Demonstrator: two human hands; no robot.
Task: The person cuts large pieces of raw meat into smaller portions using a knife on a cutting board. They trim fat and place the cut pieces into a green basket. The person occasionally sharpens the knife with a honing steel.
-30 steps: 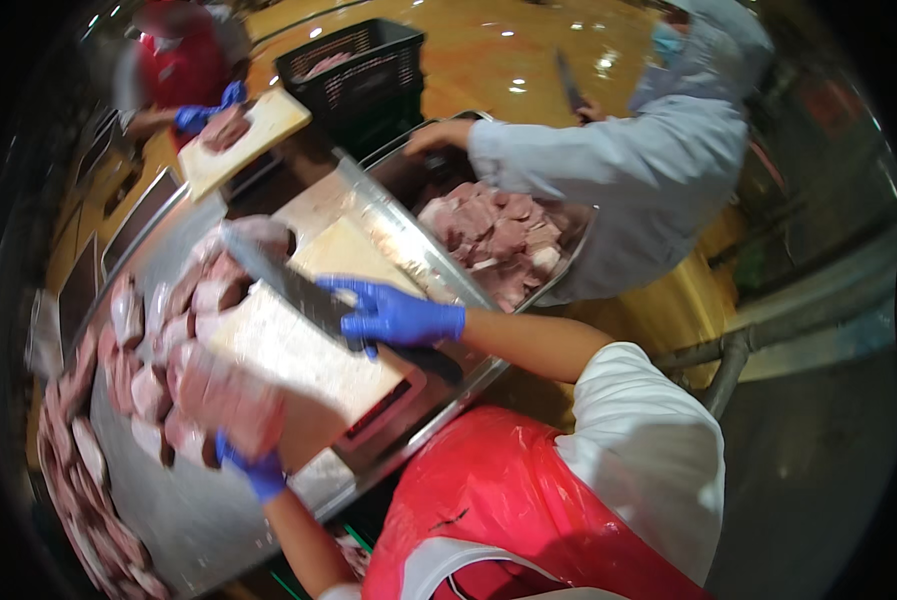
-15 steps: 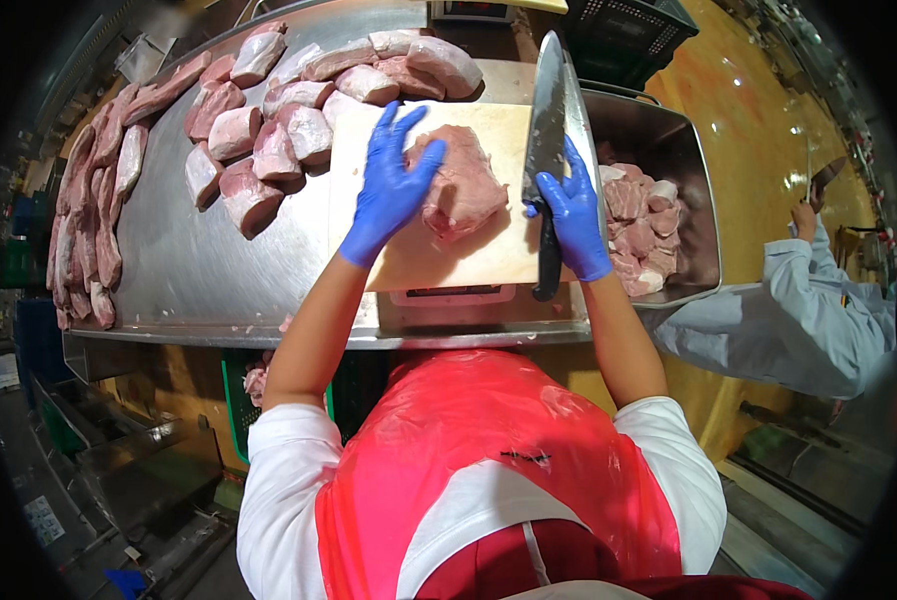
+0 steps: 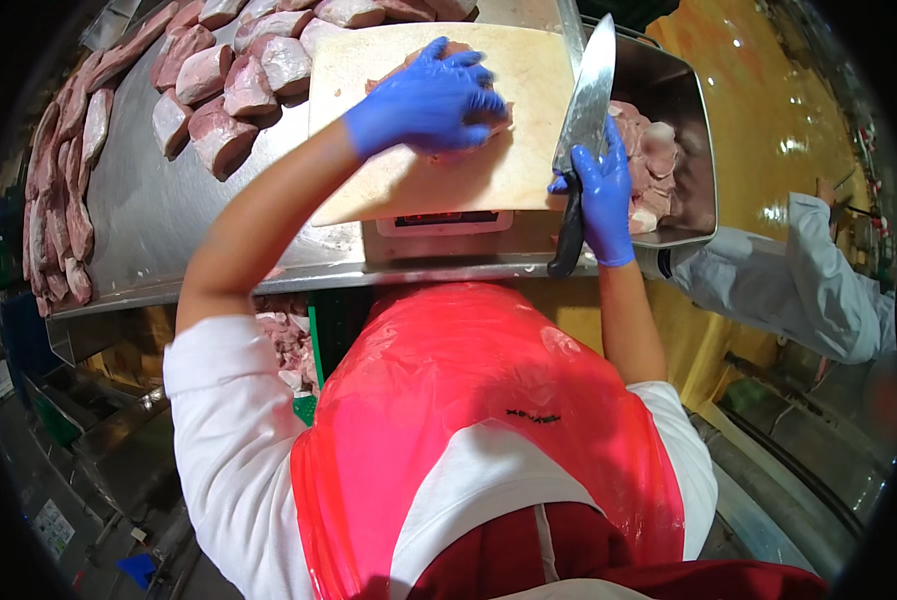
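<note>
A slab of raw meat (image 3: 446,155) lies on the pale cutting board (image 3: 348,195). Across its top rests my left hand (image 3: 433,100), gloved in blue, palm down with fingers apart; it hides most of the slab, whose edges show around it. At the board's right edge my right hand (image 3: 605,200), also in a blue glove, is closed around the black handle of a large knife (image 3: 588,95). The broad blade points away from me and tilts a little to the right.
Right of the board, a deep metal tub (image 3: 703,150) holds cut meat pieces (image 3: 648,150). Meat chunks (image 3: 203,75) and long strips (image 3: 63,200) lie on the metal table (image 3: 138,180). Beneath the board is a scale (image 3: 443,222). A co-worker's pale sleeve (image 3: 818,270) shows at right.
My left hand has moved from the slab's left side onto its top. The knife, still in my right hand, has shifted right relative to the board. The whole view has shifted.
</note>
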